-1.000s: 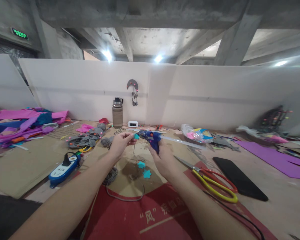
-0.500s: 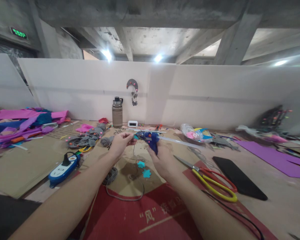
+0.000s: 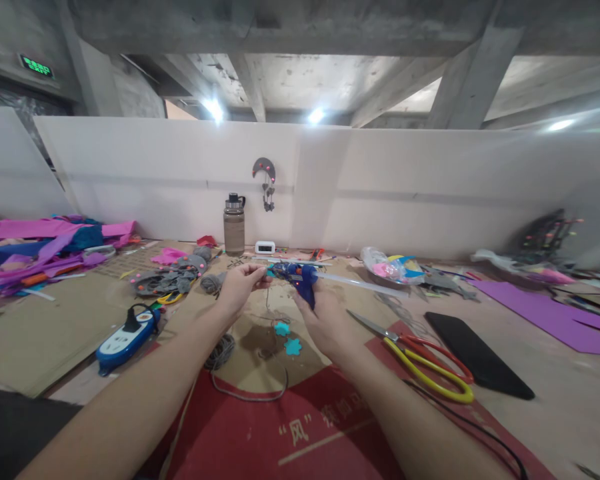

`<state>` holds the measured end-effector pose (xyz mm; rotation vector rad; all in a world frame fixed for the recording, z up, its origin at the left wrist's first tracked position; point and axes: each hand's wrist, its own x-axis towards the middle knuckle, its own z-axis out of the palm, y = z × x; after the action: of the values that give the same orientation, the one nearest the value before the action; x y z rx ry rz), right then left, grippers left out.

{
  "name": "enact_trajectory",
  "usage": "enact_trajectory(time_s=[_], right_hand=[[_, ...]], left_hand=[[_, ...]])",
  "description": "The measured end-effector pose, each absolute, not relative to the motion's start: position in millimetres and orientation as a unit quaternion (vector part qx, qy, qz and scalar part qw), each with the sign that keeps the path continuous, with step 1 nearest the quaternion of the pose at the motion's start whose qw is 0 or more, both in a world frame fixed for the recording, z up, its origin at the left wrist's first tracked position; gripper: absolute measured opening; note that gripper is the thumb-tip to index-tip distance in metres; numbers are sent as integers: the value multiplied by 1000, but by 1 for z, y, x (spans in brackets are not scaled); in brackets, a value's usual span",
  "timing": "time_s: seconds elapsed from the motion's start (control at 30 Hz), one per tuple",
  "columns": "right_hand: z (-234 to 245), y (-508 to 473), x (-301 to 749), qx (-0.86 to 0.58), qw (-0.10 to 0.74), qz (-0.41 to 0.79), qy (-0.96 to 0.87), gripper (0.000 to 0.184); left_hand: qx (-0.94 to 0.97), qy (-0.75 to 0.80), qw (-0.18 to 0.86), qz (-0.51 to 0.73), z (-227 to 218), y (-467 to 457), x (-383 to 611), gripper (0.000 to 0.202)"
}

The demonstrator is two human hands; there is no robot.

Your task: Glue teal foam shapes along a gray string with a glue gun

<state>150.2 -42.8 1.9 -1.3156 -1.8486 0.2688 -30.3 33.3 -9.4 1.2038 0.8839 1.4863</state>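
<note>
Pinching a small turquoise piece (image 3: 270, 270) between the closed fingers (image 3: 255, 272) of the left hand (image 3: 237, 293), in front of the body and above the counter (image 3: 575, 407). Gripping a blue glue gun (image 3: 305, 283) by its handle with the right hand (image 3: 325, 323), with the fingers wrapped around it and the nozzle directed to the left, right up to the turquoise piece. Cannot tell from this view whether nozzle and piece are touching, or whether the trigger is pressed. Showing also a long clear glue stick (image 3: 363, 285), sticking out from the back of the gun toward the right. Having below, between the two forearms, two turquoise flower shapes (image 3: 293, 347), lying flat and close to each other on a brown and red cardboard (image 3: 250, 437). Seeing near them, to the left, a bundle of grey yarn (image 3: 221, 353), with one loose length curving over the red part. To the right of the right hand, open scissors (image 3: 420, 367) with one red and one yellow handle, and just beside them a black phone (image 3: 480, 353). To the left of the left forearm, a blue and white power strip (image 3: 125, 340) with a black plug in it. Farther back, near the white partition (image 3: 380, 180), an upright bottle (image 3: 234, 230) and a small white clock (image 3: 265, 248); on the partition itself, a grey crescent ornament (image 3: 264, 170) with pink dots.
</note>
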Motion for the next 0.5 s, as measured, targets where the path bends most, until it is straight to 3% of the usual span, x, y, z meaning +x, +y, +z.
enact_trajectory(time_s=[0.5], right_hand=[[-2, -37, 155, -487, 497, 136, -705, 29]], left_hand=[[483, 370, 496, 619, -7, 32, -33, 26]])
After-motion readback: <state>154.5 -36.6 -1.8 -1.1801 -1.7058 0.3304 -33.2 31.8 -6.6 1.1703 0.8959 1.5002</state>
